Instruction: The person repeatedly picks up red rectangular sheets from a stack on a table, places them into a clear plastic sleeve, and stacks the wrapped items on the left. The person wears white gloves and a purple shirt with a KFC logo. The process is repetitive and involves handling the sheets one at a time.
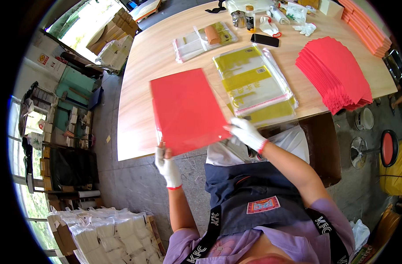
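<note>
Pale wood-grain tabletop (135, 110) spreads across my remote view, with a fanned stack of red sheets (335, 70) at the right and yellow-printed clear plastic bags (251, 79) nearer the middle. Over the table's near edge I see a single red sheet (187, 112), its lower left corner pinched between thumb and fingers of the gloved left hand (167, 169), its lower right corner pinched by the gloved right hand (248, 134).

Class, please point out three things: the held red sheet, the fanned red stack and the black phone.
Held red sheet (187, 110), head view: middle of its face.
Fanned red stack (336, 72), head view: top sheet.
Black phone (265, 40), head view: upper face.
</note>
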Tool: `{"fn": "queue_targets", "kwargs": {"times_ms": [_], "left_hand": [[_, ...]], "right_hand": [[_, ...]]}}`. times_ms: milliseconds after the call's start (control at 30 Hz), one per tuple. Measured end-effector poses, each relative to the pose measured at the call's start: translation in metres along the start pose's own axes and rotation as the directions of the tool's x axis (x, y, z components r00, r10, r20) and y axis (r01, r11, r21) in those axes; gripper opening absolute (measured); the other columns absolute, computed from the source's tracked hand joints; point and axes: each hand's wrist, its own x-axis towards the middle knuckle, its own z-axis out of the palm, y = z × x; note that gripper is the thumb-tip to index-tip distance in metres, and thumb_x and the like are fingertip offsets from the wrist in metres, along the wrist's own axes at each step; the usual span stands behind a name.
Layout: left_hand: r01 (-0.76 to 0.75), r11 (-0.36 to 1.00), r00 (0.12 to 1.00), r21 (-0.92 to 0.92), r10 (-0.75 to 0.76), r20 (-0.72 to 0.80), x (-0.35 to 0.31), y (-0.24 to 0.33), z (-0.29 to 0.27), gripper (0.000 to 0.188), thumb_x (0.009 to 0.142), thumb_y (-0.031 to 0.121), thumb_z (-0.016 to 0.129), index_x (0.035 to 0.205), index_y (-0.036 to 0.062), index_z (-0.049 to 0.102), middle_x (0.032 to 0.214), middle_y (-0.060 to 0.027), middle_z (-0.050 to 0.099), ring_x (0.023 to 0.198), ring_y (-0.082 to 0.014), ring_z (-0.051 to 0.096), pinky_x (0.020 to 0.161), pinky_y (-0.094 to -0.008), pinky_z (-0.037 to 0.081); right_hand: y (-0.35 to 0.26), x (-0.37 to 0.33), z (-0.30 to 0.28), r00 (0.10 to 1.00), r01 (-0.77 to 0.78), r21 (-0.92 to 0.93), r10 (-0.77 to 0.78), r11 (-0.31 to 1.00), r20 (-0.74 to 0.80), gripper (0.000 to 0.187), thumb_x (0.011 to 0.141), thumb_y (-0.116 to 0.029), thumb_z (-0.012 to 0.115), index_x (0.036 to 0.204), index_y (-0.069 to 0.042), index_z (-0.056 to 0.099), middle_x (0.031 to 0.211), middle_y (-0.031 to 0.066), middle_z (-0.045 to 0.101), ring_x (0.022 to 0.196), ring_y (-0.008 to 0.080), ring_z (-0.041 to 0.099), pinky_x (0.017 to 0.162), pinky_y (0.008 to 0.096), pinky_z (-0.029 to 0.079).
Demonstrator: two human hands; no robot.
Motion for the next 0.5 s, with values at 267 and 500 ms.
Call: {"fn": "queue_targets", "kwargs": {"times_ms": [267, 500], "left_hand": [[-0.139, 0.585, 0.988, 0.799, 0.136, 0.073, 0.054, -0.102, -0.084, 0.047, 0.087, 0.018, 0.056, 0.129, -0.0003, 0.044, 0.126, -0.0195, 0.049, 0.115, -0.0257, 0.049, 0.096, -0.0349, 0.038], [-0.401, 0.746, 0.889, 0.531, 0.457, 0.03, 0.018, -0.084, -0.051, 0.043, 0.084, -0.002, 0.047, 0.127, -0.0011, 0.043, 0.129, -0.0138, 0.047, 0.105, -0.0246, 0.047, 0.09, -0.0342, 0.042]], "right_hand": [[0.019, 0.047, 0.048, 0.996, 0.039, -0.647, -0.081, 0.761, -0.035, 0.036, 0.087, -0.042, 0.05, 0.09, -0.006, 0.054, 0.075, 0.0158, 0.064, 0.062, 0.0307, 0.062, 0.058, 0.0425, 0.047], [-0.045, -0.08, -0.125, 0.898, 0.167, 0.145, -0.089, 0.975, -0.431, 0.017, 0.091, -0.009, 0.045, 0.105, -0.003, 0.053, 0.073, 0.0056, 0.058, 0.057, 0.0123, 0.056, 0.052, 0.0233, 0.047]]}}
